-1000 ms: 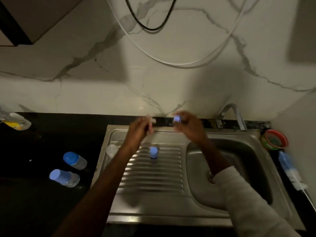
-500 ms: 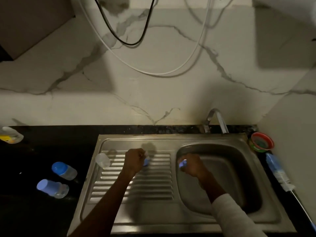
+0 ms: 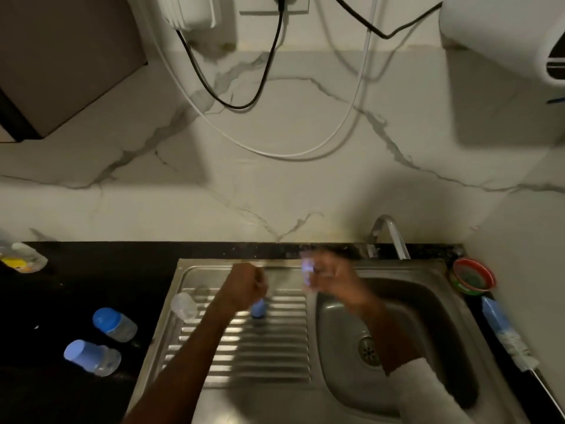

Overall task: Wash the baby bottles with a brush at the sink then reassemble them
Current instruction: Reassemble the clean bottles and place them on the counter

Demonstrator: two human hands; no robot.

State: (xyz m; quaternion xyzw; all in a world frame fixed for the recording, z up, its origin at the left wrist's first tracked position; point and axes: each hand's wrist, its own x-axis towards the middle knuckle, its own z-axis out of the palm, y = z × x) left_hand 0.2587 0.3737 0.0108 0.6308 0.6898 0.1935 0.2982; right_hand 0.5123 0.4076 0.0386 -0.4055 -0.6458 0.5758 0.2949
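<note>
My left hand (image 3: 244, 289) hovers over the ribbed drainboard (image 3: 244, 356) with curled fingers that pinch a small pale piece, blurred. Just below it a blue cap (image 3: 258, 309) stands on the drainboard. My right hand (image 3: 333, 283), motion-blurred, is at the back edge of the sink basin (image 3: 428, 316) and holds a small blue bottle part (image 3: 307, 269). A clear bottle body (image 3: 183, 304) lies at the drainboard's left. Two capped bottles (image 3: 114, 324) (image 3: 91, 358) lie on the black counter (image 3: 76, 286). The bottle brush (image 3: 504, 332) lies right of the sink.
The faucet (image 3: 388, 237) rises behind the basin. A red and green bowl (image 3: 472, 276) sits at the back right corner. A container with something yellow (image 3: 21, 260) is at the far left. Cables hang on the marble wall (image 3: 275, 185).
Both hands dropped to the drainboard and basin edge half a second ago and have risen again toward the sink's back edge. The blue cap stays on the drainboard.
</note>
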